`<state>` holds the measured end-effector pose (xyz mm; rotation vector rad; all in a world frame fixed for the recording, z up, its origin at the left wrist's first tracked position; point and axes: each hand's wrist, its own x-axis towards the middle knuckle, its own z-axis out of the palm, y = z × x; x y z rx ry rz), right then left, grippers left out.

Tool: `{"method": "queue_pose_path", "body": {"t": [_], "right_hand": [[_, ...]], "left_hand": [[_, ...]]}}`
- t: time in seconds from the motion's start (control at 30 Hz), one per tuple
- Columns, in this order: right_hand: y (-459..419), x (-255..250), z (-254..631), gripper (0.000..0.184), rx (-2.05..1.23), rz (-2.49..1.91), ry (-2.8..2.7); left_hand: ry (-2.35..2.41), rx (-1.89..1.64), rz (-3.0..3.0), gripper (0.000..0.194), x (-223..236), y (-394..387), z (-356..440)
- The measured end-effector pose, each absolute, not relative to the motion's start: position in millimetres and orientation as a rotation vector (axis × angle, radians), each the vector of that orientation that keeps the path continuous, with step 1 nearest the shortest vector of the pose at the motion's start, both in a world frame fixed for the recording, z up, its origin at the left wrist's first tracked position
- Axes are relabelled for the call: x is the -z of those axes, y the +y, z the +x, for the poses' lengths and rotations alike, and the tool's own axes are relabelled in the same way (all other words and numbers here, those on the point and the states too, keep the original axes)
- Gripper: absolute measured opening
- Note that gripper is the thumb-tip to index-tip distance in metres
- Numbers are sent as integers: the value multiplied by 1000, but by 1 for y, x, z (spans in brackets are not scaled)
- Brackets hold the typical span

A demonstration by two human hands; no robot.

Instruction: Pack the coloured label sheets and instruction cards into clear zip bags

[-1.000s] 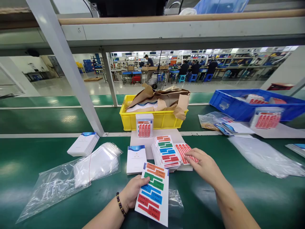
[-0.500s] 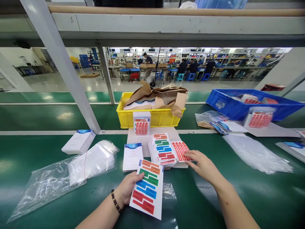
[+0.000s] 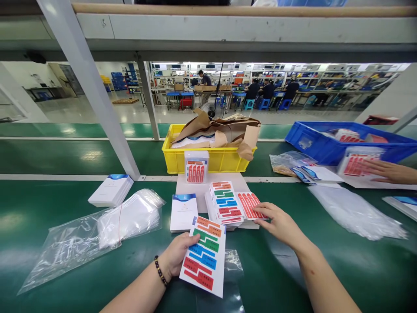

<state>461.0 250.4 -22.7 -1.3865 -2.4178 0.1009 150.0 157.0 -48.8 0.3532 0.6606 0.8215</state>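
Note:
My left hand (image 3: 181, 253) grips a white sticker sheet (image 3: 204, 256) with orange, green, blue and red labels, thumb on top, tilted above the belt. A blue edge shows behind its top; what lies under the sheet is hidden. My right hand (image 3: 279, 222) has its fingers closed on the right edge of a red sticker sheet (image 3: 249, 205), on top of its pile. Left of that pile stands a stack of multicoloured sticker sheets (image 3: 224, 202). A stack of white booklets (image 3: 183, 215) with blue tops lies near my left hand. A clear plastic bag (image 3: 233, 278) lies flat below the held sheet.
Behind stands a yellow bin (image 3: 208, 160) of brown paper, a filled clear pouch (image 3: 196, 168) against it. Clear bags (image 3: 130, 219) and more booklets (image 3: 110, 190) lie left. At right are a blue bin (image 3: 306, 143), loose bags (image 3: 356, 213) and another person's hand (image 3: 391, 171).
Another person's hand has come in at the right edge, by the filled pouch there. The view has shifted slightly; my own hands keep nearly the same pose.

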Motion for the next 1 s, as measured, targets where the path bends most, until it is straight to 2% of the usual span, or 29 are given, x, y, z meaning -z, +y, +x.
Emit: {"method": "queue_pose_path", "body": {"t": [0.4, 0.57, 0.63, 0.7, 0.83, 0.9, 1.0], "right_hand": [[253, 21, 468, 31, -122, -1367, -2441], [233, 17, 450, 26, 206, -1309, -2057], [212, 5, 424, 34, 394, -1175, -1860], [190, -5, 390, 43, 434, -924, -1947], [164, 0, 323, 25, 285, -548, -2391], [163, 13, 306, 23, 240, -497, -2476], [169, 33, 301, 25, 205, -472, -2514]], "left_hand": [[678, -825, 336, 26, 51, 159, 151], [695, -888, 279, 29, 53, 162, 151], [668, -909, 234, 36, 54, 163, 152], [627, -936, 186, 42, 54, 166, 153], [558, -1035, 129, 49, 49, 170, 154], [559, -1067, 144, 50, 48, 171, 154], [611, -1087, 265, 41, 47, 170, 153]]}}
